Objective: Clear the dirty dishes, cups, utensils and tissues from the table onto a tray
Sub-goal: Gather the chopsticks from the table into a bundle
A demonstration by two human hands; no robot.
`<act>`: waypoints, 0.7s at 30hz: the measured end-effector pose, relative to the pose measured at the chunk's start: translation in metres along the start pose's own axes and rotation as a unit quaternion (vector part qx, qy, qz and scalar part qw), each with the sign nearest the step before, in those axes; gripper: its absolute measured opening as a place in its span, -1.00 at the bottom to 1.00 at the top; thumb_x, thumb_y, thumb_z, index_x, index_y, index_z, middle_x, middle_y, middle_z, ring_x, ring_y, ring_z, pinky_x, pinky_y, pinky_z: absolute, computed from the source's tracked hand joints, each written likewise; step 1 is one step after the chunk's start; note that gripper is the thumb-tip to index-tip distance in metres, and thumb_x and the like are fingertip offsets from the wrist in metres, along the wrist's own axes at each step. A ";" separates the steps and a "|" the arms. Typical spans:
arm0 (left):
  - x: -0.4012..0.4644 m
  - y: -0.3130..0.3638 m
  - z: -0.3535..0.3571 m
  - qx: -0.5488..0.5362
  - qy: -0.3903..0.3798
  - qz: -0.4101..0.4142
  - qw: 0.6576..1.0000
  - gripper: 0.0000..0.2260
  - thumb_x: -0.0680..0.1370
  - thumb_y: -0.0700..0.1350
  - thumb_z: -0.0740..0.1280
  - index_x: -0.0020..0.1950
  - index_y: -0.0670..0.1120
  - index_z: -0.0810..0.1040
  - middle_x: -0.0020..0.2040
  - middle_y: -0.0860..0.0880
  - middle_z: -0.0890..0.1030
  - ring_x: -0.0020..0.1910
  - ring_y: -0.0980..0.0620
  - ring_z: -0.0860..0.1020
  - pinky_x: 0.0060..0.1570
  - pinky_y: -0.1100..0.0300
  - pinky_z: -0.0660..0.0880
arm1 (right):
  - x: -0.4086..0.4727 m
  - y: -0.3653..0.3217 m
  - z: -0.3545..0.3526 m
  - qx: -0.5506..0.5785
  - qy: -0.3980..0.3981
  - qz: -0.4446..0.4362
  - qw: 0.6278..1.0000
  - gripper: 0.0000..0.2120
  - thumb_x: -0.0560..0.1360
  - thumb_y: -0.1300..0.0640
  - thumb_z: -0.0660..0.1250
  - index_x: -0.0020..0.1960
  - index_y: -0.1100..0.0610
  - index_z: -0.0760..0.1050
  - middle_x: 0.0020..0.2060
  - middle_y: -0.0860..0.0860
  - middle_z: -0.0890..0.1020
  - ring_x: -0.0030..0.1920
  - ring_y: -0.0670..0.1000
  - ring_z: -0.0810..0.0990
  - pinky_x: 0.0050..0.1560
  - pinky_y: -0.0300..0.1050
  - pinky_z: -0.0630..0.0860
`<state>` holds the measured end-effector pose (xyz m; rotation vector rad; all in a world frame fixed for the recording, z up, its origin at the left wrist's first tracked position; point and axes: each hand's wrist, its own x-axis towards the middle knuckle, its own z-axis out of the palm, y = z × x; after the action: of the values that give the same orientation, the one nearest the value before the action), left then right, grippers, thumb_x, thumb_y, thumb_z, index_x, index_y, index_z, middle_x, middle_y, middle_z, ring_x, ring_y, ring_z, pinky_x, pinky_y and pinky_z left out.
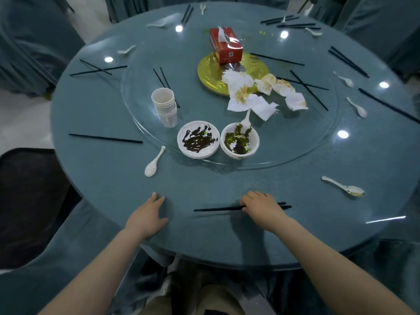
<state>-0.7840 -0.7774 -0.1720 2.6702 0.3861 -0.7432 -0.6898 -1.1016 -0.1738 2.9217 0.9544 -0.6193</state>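
Right hand (261, 209) grip: fingers curled onto a pair of black chopsticks (218, 209) lying at the table (102, 185) near edge. Left hand (146, 218) rests flat, fingers spread, holding nothing. Beyond, on the glass turntable (295, 142): plate (198, 139) smeared dark, bowl (239, 140) with sauce and a spoon, stacked cups (165, 106), soiled tissues (254, 92).

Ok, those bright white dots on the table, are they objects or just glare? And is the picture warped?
Head view: the dots are ceiling-light glare on the glass top, not objects. A streak of glare lies near the right edge. Wide-angle warp bends the table rim. The right hand on the chopsticks is sharp; the far spoons are soft.
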 end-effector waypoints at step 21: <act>0.014 -0.148 -0.067 -0.205 0.150 -0.112 0.961 -0.45 0.56 -0.02 0.31 0.52 0.05 0.20 0.56 0.01 0.12 0.48 -0.01 0.24 0.34 0.05 0.32 | 0.190 -0.159 -0.089 0.104 0.005 -0.052 0.993 -0.81 0.56 0.18 0.20 0.14 0.15 0.47 0.07 0.07 0.45 0.05 0.15 0.52 0.06 -0.04 0.41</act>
<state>-0.7938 -0.6146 -0.1628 2.3602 0.8324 -0.2685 -0.6076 -0.8532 -0.1442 3.0725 1.1130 -0.7546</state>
